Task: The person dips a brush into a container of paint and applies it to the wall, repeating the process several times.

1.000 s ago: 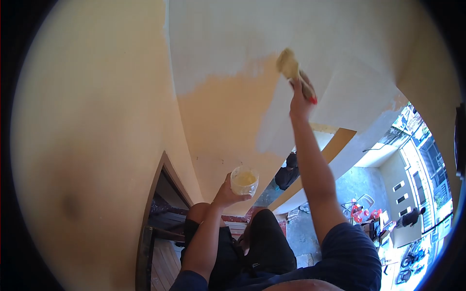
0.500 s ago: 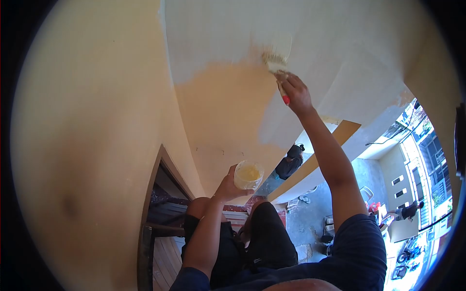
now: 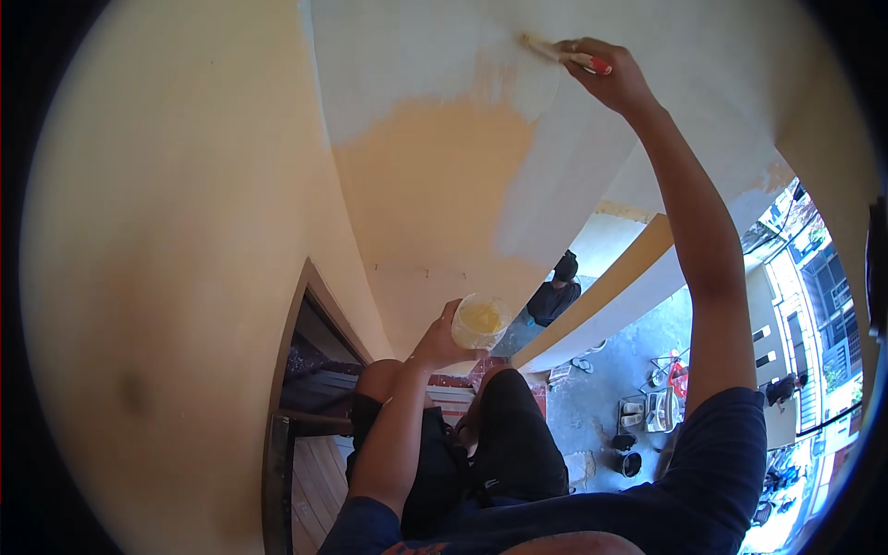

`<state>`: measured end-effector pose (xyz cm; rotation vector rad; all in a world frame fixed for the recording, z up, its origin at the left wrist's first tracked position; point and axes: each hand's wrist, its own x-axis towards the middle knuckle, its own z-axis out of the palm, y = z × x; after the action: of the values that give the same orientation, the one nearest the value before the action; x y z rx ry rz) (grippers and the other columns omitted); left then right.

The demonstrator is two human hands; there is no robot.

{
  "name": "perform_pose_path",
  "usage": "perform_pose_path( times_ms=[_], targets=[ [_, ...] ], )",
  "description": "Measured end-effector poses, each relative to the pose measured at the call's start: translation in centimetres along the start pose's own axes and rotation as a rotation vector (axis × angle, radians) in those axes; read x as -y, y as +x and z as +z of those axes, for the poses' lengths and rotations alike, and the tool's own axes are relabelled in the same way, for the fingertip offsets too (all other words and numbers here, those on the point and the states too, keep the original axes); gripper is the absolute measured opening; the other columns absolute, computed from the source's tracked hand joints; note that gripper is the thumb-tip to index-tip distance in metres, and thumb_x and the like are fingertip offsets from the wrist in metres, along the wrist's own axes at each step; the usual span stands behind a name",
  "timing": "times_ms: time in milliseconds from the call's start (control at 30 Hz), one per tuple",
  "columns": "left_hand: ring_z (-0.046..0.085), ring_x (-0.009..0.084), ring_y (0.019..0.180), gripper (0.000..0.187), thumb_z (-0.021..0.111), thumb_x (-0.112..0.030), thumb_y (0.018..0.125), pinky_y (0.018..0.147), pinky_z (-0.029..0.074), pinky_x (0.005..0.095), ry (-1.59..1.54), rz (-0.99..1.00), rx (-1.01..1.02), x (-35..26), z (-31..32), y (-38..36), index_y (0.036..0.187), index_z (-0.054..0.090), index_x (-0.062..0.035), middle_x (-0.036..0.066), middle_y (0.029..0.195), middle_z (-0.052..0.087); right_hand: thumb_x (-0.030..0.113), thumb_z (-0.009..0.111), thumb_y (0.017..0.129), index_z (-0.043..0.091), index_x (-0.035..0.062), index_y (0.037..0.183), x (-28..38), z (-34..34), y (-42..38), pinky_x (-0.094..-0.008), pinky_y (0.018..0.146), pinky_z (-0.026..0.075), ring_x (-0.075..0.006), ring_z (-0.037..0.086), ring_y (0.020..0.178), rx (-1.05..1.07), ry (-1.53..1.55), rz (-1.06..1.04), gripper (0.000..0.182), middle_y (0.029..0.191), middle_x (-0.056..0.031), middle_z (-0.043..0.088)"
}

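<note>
My right hand (image 3: 610,76) is closed round the handle of a paintbrush (image 3: 564,55), whose red handle end sticks out past my fingers. The bristles, partly blurred, meet the pale grey-white part of the wall (image 3: 416,55). Below them lies an orange-tan patch (image 3: 435,176) with a ragged upper edge. Low in front of me, my left hand (image 3: 442,340) grips a clear plastic tub (image 3: 482,321) from its side. Pale yellow paint shows inside the tub, above my knees.
A tan wall (image 3: 166,231) rises close on the left, with a dark door frame (image 3: 305,305) below. A person in dark clothes (image 3: 555,301) is beyond the low wall (image 3: 601,310). On the floor to the right stand a black bucket (image 3: 629,463) and a chair-like item (image 3: 661,409).
My right hand has moved the paintbrush up and to the right, turning its handle more sideways. The tub in my left hand has shifted slightly right. The view has also shifted a little.
</note>
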<state>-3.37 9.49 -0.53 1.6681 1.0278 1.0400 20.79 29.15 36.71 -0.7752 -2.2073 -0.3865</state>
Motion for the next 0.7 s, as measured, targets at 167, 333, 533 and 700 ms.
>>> perform_pose_path(
  times_ms=[167,333,533,700],
  targets=[
    [0.057,0.0302,0.119,0.103,0.092,-0.032,0.056,0.101,0.045,0.0373,0.029,-0.009,0.011,-0.4,0.2,0.1,0.137,0.035,-0.0051,0.017,0.126,0.058,0.004,0.067,0.083,0.067,0.0059,0.107,0.5,0.6,-1.0,-0.0349,0.081,0.054,-0.027,0.064,0.093,-0.109,-0.325,-0.354,0.024,0.101,-0.0087,0.066],
    [0.057,0.0302,0.119,0.103,0.092,-0.031,0.055,0.101,0.045,0.037,0.048,-0.021,0.018,-0.6,0.2,-0.1,0.137,0.035,-0.005,0.017,0.126,0.058,0.007,0.062,0.08,0.06,0.0073,0.123,-0.8,7.7,-8.0,-0.0337,0.084,0.054,-0.0261,0.06,0.103,0.136,-0.38,-0.386,0.043,0.107,-0.0098,0.061],
    [0.056,0.0299,0.12,0.104,0.093,-0.03,0.055,0.101,0.044,0.0366,0.016,-0.015,-0.004,-0.8,0.0,0.1,0.138,0.035,-0.0043,0.018,0.127,0.058,0.014,0.06,0.083,0.061,0.0045,0.113,0.7,11.5,-12.8,-0.0361,0.085,0.053,-0.0277,0.061,0.102,0.318,-0.226,-0.358,0.032,0.104,-0.0107,0.063],
    [0.056,0.0302,0.12,0.103,0.093,-0.029,0.055,0.102,0.043,0.0372,-0.031,0.03,-0.012,-0.5,0.0,-0.2,0.138,0.035,-0.0045,0.018,0.126,0.058,0.006,0.065,0.078,0.063,0.0036,0.112,1.8,6.2,-7.3,-0.0346,0.076,0.055,-0.0276,0.062,0.093,-0.064,-0.33,-0.383,0.035,0.098,-0.0101,0.063]
  ],
)
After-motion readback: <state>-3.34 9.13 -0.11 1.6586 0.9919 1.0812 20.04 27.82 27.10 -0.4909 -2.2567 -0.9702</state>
